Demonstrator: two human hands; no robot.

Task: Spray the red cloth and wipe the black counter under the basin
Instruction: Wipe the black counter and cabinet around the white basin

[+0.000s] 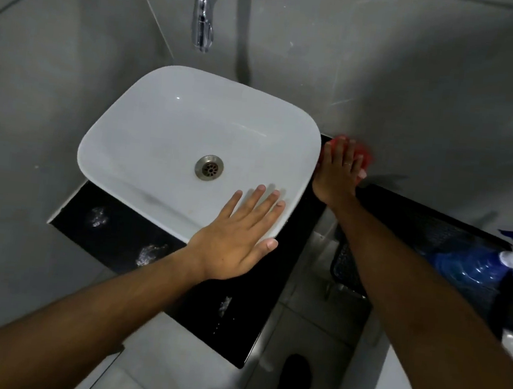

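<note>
A white basin (162, 114) stands on the black counter (124, 237), which carries patches of white foam. My left hand (238, 236) lies flat, fingers spread, on the basin's near right rim and holds nothing. My right hand (338, 174) reaches behind the basin's right side and presses the red cloth (362, 156) onto the far right corner of the counter, against the wall. Most of the cloth is hidden under my fingers. A blue spray bottle (475, 265) with a white trigger head lies at the right edge.
A chrome tap (203, 21) juts from the grey tiled wall above the basin. A dark mesh shelf or basket (435, 232) sits to the right, below my right forearm. Grey floor tiles and my dark shoes (292, 385) show beneath.
</note>
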